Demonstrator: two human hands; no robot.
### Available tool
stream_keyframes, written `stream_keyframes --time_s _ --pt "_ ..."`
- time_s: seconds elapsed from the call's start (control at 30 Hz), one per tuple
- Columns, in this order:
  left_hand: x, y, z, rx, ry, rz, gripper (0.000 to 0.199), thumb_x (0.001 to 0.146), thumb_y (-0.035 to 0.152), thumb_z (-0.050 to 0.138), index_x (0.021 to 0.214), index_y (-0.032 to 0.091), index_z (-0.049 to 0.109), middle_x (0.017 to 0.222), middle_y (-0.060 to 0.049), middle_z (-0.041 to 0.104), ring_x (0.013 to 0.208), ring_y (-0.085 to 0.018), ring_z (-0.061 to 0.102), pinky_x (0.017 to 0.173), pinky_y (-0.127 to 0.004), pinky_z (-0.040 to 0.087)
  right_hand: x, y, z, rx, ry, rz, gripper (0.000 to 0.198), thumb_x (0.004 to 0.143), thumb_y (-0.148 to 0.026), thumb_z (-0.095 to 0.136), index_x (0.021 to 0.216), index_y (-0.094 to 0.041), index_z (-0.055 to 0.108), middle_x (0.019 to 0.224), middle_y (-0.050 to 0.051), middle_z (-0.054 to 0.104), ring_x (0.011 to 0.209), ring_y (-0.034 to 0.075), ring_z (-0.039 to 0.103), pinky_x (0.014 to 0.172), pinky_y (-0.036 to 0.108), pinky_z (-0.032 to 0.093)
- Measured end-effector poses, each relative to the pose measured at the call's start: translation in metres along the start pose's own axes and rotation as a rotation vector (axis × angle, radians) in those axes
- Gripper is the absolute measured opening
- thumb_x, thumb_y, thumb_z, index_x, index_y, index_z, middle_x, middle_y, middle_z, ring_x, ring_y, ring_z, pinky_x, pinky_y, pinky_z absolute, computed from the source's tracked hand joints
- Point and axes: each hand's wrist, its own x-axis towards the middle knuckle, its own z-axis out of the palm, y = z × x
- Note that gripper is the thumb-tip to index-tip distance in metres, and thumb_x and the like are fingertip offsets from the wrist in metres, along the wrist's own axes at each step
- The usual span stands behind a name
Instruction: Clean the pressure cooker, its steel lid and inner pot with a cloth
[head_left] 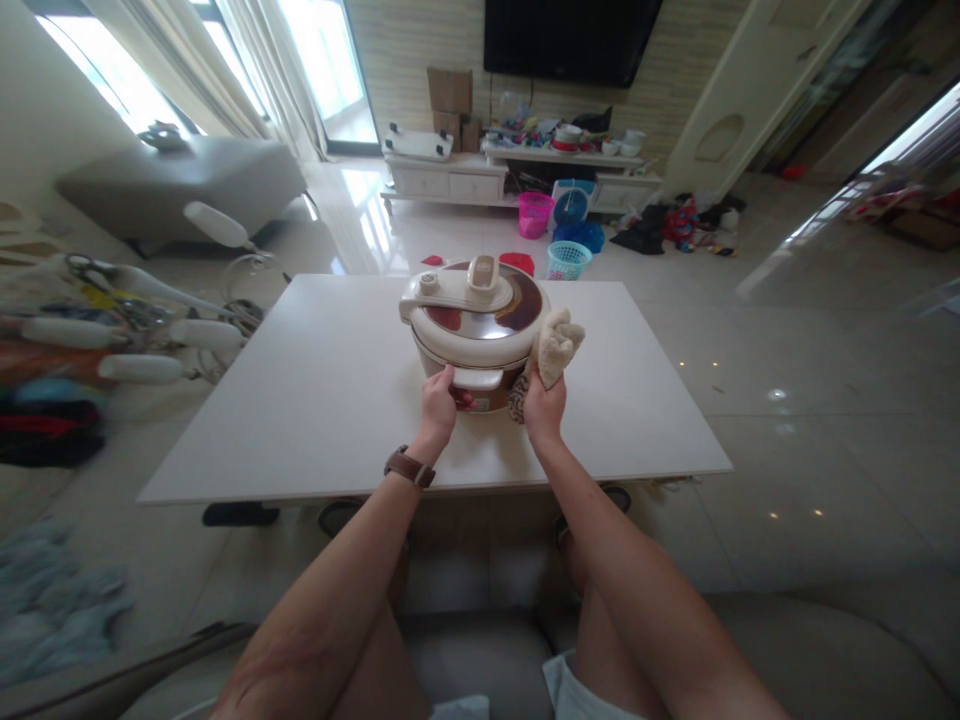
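Note:
A cream and brown electric pressure cooker (pixel 480 340) stands upright on the white table (pixel 322 400), its lid on and a beige knob on top. My left hand (pixel 439 405) is closed against the cooker's lower front left side, thumb up beside the front handle (pixel 478 379); its fingertips are partly hidden. In my right hand (pixel 545 405) a bunched beige cloth (pixel 559 345) with a patterned lower part is gripped. That cloth rests against the cooker's right side. A brown watch (pixel 409 467) circles my left wrist.
Beyond the table stand a teal basket (pixel 569 260), a pink basket (pixel 535 215) and a low white cabinet (pixel 450 183) loaded with clutter. A lamp with several white shades (pixel 217 225) lies at the left. The table's front edge (pixel 480 490) is close to my knees.

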Motion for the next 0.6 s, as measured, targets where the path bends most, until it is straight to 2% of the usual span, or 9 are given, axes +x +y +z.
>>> stream_keyframes --time_s 0.13,0.23,0.3,0.4,0.47,0.6 --pt "-0.001 0.001 0.001 -0.009 0.005 -0.01 0.042 0.088 0.056 0.063 0.068 0.02 0.055 0.045 -0.001 0.056 0.035 -0.017 0.056 0.037 -0.025 0.042 -0.018 -0.017 -0.004 -0.063 -0.058 0.016 0.056 0.106 -0.049 0.04 0.151 -0.018 0.051 0.134 0.018 0.07 0.131 0.034 0.066 0.108 0.061 0.055" --pt "-0.001 0.0 0.001 -0.013 0.011 0.003 0.039 0.089 0.052 0.061 0.067 0.02 0.056 0.046 0.0 0.056 0.036 -0.017 0.055 0.039 -0.026 0.044 -0.031 -0.036 -0.01 -0.1 -0.175 -0.231 0.06 0.103 -0.035 0.045 0.161 -0.021 0.041 0.161 0.015 0.053 0.154 0.032 0.045 0.122 0.06 0.045" --pt "0.0 0.0 0.001 -0.005 0.012 0.012 0.037 0.09 0.049 0.057 0.067 0.02 0.056 0.045 0.0 0.056 0.037 -0.017 0.055 0.04 -0.027 0.046 -0.029 -0.044 -0.015 -0.175 -0.246 -0.381 0.062 0.099 -0.024 0.045 0.161 -0.024 0.044 0.17 0.008 0.041 0.163 0.03 0.028 0.129 0.06 0.035" --pt "0.0 0.001 0.001 0.014 0.004 0.004 0.036 0.091 0.046 0.054 0.066 0.02 0.055 0.045 -0.001 0.056 0.036 -0.017 0.054 0.039 -0.026 0.044 -0.007 -0.043 -0.021 -0.271 -0.26 -0.422 0.065 0.095 -0.017 0.044 0.16 -0.027 0.046 0.172 0.002 0.038 0.167 0.029 0.014 0.13 0.058 0.034" --pt "-0.001 0.001 0.001 0.018 -0.009 -0.013 0.037 0.091 0.048 0.055 0.066 0.02 0.054 0.045 -0.001 0.056 0.035 -0.017 0.054 0.038 -0.025 0.042 0.012 -0.034 -0.022 -0.237 -0.216 -0.401 0.066 0.096 -0.019 0.044 0.162 -0.027 0.041 0.17 0.003 0.041 0.166 0.027 0.019 0.129 0.057 0.036" --pt "-0.001 0.002 0.0 0.013 -0.022 -0.028 0.039 0.09 0.052 0.057 0.067 0.02 0.054 0.046 -0.002 0.057 0.036 -0.017 0.055 0.038 -0.025 0.041 0.028 -0.015 -0.019 -0.108 -0.098 -0.229 0.064 0.103 -0.032 0.043 0.166 -0.026 0.031 0.16 0.011 0.053 0.153 0.03 0.047 0.119 0.063 0.046"
